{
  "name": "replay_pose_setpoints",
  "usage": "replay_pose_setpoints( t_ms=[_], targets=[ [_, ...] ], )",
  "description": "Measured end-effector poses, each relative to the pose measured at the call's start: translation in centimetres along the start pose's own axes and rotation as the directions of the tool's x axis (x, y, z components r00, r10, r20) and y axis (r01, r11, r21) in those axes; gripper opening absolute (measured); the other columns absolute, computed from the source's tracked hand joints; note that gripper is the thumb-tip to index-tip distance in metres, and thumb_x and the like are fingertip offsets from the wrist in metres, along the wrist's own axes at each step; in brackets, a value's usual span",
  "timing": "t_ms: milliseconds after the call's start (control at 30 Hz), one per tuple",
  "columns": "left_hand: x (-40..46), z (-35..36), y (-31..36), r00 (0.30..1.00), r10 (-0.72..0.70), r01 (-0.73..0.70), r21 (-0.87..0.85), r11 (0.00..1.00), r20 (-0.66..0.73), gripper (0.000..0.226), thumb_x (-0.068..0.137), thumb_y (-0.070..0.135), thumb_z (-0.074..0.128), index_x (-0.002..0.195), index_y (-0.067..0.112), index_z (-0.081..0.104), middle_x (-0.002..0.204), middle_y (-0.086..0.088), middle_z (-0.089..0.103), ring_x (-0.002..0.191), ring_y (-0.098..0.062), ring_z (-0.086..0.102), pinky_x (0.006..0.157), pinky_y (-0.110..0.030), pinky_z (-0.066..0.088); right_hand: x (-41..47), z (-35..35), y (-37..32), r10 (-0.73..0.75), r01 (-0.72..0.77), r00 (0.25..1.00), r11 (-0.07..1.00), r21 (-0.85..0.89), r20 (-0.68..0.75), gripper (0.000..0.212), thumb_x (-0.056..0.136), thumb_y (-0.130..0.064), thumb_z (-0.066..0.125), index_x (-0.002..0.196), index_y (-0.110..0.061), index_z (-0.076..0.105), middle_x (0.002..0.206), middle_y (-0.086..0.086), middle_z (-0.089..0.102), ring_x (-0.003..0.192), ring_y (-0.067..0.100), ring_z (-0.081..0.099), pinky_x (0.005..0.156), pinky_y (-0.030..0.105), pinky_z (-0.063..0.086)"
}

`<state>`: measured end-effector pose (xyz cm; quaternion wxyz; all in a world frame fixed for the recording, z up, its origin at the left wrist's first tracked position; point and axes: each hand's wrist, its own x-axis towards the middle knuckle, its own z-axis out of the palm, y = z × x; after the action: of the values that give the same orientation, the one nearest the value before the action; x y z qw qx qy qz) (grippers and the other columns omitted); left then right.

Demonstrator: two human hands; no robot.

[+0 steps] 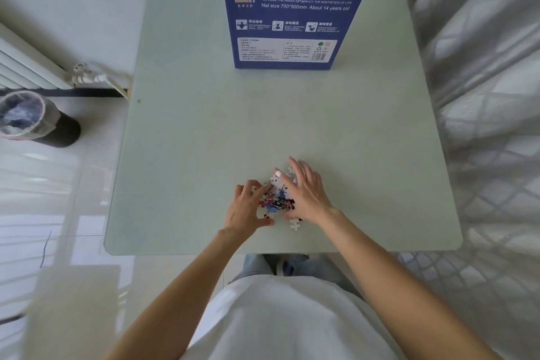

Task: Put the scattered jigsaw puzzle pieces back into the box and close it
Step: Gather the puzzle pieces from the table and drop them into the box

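From the head view, a person in a white top leans over a pale green worktop (204, 126), both bare forearms reaching forward to a small heap of jigsaw puzzle pieces (277, 199) lying near the near edge, slightly right of centre. The left hand (245, 207) sits on the left side of the heap with its fingers (254, 187) loosely curled against the pieces and the thumb stretched flat along the worktop beneath them; whether it actually grips any piece cannot be told. The right hand (306, 193) lies on the right side of the heap, fingers straight and spread, pressing on the pieces rather than grasping them (one fingertip carries a white wrap). A single white piece (294, 224) lies just beside the heap, near the right thumb. The blue box (292, 9) stands upright at the far edge of the worktop, well apart from the heap, its printed face toward the person and its top out of frame. On the floor to the left stand a lined waste bin (32, 117) and a white radiator (26, 64); a quilted white bed (491, 126) runs along the right.
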<state>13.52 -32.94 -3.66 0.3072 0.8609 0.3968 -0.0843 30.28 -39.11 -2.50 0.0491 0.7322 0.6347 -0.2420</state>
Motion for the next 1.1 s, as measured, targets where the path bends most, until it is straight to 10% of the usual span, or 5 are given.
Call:
replay_pose_setpoints(
  t_ms=[367,1100],
  targets=[
    [-0.3,0.4,0.2,0.991,-0.044,0.025,-0.150,0.988,-0.124,0.050,0.076,0.027,0.074,0.122,0.016,0.058,0.116,-0.006,0.052,0.106,-0.024,0.048,0.088,-0.031,0.044,-0.5,0.5,0.3,-0.136,0.143,0.989,0.981,0.132,-0.058,0.062,0.068,-0.028,0.079,0.124,-0.017,0.054,0.129,0.003,0.044,0.115,0.025,0.037,0.091,0.034,0.043],
    [1.5,-0.6,0.8,0.998,-0.057,0.052,-0.158,0.986,-0.023,0.033,0.077,0.021,0.074,0.106,0.010,0.061,0.106,-0.010,0.057,0.088,-0.027,0.059,0.076,-0.029,0.047,-1.2,-0.7,2.3,0.217,-0.153,0.969,0.897,0.414,-0.114,0.030,0.087,-0.007,0.058,0.117,-0.007,0.056,0.107,0.004,0.056,0.064,0.005,0.046,0.070,0.022,0.045]
  ],
)
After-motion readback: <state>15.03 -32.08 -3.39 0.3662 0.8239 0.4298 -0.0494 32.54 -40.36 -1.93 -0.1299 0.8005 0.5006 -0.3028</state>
